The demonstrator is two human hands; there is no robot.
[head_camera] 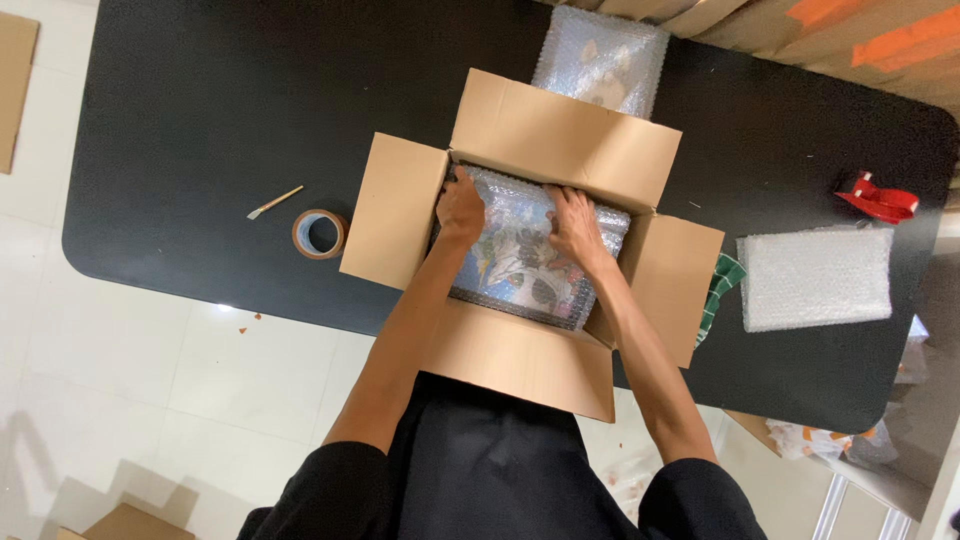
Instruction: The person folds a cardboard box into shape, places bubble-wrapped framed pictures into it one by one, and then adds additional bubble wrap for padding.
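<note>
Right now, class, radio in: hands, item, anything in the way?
Left hand, right hand flat on bubble-wrapped picture inside open cardboard box. Flaps open, nothing blocking.

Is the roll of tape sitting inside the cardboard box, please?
No, the roll of tape lies on the black table, to the left of the open cardboard box.

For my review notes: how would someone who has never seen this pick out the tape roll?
Start at the black table and find the open box at its near edge. On the box's left lies the tape roll, a flat brown ring. A thin stick-like tool lies beside it, but only the roll is round with a hole.
</note>
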